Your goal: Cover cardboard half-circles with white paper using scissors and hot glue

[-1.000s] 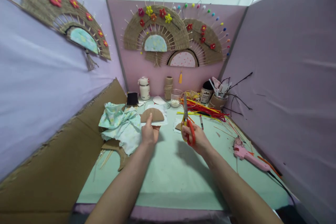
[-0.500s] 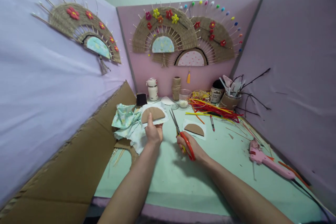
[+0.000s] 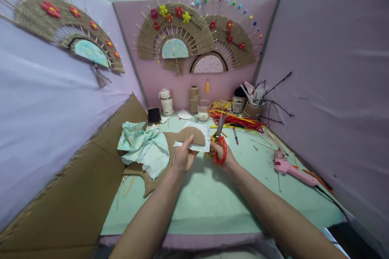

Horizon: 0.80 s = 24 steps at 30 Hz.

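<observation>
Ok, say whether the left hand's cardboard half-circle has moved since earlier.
Yes, rightward: the cardboard half-circle now appears nearly straight below the twine spool; before, it was left of it.

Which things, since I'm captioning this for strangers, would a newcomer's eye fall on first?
Probably the flowered fans: two overlapping on the back panel, a third on the left panel. Next, at the centre, the red-and-yellow scissors in the right hand, beside the cardboard half-disc and pale cloth in the left hand. Then the pink glue gun lying at the table's right.
</observation>
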Each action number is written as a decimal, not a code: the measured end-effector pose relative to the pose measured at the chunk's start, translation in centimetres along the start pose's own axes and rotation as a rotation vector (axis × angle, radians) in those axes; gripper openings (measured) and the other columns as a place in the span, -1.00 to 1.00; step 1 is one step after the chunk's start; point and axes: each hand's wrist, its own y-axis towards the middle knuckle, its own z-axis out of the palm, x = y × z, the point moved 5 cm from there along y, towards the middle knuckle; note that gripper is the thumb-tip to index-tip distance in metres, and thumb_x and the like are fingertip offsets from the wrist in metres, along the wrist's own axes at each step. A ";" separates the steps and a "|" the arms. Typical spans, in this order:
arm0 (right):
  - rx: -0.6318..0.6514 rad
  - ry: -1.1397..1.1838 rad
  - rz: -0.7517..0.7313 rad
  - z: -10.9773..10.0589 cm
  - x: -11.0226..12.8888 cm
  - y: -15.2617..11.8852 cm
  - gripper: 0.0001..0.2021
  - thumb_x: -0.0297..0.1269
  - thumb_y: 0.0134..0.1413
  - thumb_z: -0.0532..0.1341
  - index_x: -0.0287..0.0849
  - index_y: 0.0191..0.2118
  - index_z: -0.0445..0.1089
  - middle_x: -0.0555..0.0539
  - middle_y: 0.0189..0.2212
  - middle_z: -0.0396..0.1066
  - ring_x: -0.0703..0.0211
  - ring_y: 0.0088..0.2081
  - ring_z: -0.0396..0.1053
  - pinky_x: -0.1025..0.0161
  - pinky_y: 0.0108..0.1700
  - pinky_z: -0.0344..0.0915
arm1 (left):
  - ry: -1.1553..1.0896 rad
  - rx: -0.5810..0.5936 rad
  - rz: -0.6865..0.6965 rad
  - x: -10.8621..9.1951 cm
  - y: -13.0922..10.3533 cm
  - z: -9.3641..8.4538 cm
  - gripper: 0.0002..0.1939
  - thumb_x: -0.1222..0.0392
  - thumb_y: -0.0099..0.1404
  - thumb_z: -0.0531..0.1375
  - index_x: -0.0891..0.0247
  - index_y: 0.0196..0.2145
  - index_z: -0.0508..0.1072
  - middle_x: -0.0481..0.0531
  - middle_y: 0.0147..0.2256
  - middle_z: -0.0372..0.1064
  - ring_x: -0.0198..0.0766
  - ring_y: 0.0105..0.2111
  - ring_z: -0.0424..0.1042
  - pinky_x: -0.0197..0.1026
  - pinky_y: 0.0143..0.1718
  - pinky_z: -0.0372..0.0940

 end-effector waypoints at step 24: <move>0.004 -0.033 -0.066 0.4 -0.2 -0.1 -0.62 0.01 -0.21 0.41 -0.12 -0.49 0.26 0.12 -0.64 0.23 0.31 -0.60 0.16 0.31 -0.51 0.16 | 0.063 -0.121 0.101 1.6 -0.9 0.5 -0.64 0.35 0.07 0.34 0.24 -0.14 0.47 0.03 -0.22 0.54 -0.22 -0.25 0.54 -0.24 -0.24 0.42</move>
